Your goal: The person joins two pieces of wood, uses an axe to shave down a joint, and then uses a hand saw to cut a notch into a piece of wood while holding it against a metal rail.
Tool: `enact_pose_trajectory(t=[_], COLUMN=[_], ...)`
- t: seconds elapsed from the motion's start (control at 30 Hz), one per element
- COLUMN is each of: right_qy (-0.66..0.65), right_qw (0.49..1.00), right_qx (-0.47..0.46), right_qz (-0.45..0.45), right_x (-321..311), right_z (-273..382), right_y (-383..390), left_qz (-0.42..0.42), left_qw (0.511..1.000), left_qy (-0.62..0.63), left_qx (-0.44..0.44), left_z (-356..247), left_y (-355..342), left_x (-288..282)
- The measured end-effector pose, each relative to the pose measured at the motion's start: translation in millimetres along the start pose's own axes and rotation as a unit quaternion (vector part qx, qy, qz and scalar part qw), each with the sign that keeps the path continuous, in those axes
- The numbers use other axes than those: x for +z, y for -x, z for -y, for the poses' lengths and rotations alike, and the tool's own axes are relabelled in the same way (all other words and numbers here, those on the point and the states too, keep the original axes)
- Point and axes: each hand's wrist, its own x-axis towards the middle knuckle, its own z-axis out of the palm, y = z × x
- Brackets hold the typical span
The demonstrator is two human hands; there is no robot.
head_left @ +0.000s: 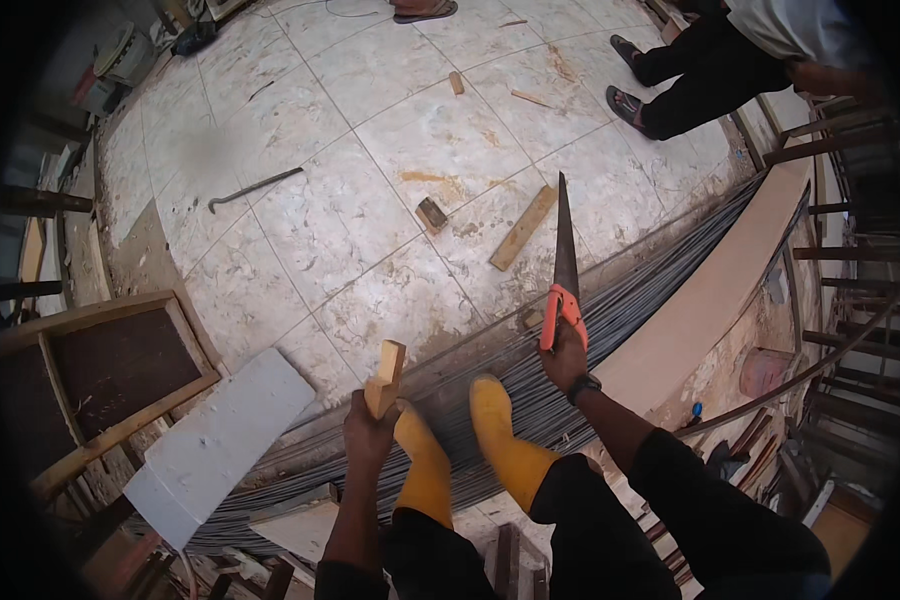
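Okay, stepped piece of wood [390, 368] first: it sits upright in my left hand [368, 430], fingers closed round its lower end, upper end sticking out free, just above my yellow boots [425, 465]; can't tell if it's one notched piece or two pressed together. My right hand [567, 360] is wrapped round the orange handle of the hand saw [566, 265], blade pointing away from me, well apart from the wood. For handling, I'd say: wood held in the air will likely wobble under a blade, so a firm rest under it would serve better than grip alone. Fingers low and behind any cut line, saw wrist straight, light first strokes, then long even ones. Can't make out which edge has the teeth, so worth a check before blade and wood meet. Footing matters too, I reckon: the bundle of metal rods [660, 280] runs right by my boots and could roll. Beside the rods, a long pale plank [710, 290]. Further out on the tiled floor [350, 270]: flat wood strip [524, 229], small wood block [431, 215], hooked metal bar [255, 187]. Left side, a whitish board [220, 445] next to a wooden frame [120, 360] with dark panels. Upper right, another person [705, 75] in sandals stands clear of the blade.
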Motion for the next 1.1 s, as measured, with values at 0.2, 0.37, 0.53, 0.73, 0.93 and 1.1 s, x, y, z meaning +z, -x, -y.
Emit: enact_pose_trajectory(t=[0.2,0.37,0.53,0.73,0.93,1.1], right_qy=[0.1,0.14,-0.146,-0.049,-0.311,-0.13], right_qw=[0.974,0.951,0.956,0.949,0.926,0.979], right_qx=[0.058,0.109,0.05,0.135,-0.067,-0.147], right_qz=[-0.197,-0.252,-0.25,-0.28,-0.205,-0.052], right_x=[237.0,298.2,315.6,328.4,343.6,366.9], right_z=[-212.6,-256.9,-264.2,-250.4,-209.0,-174.5], right_y=[-258.0,-348.1,-342.5,-285.7,-215.6,-166.9], left_qz=[0.001,-0.022,-0.043,-0.071,-0.038,-0.079], left_qw=[0.985,0.988,0.987,0.985,0.983,0.983], left_qy=[0.007,0.013,0.046,0.076,0.108,0.121], left_qx=[0.17,0.155,0.149,0.139,0.142,0.11], left_z=[110.7,138.6,175.4,216.1,183.2,191.3], left_y=[-290.6,-378.4,-369.8,-315.6,-293.8,-276.3], left_x=[244.7,304.1,299.2,267.3,239.1,259.8])
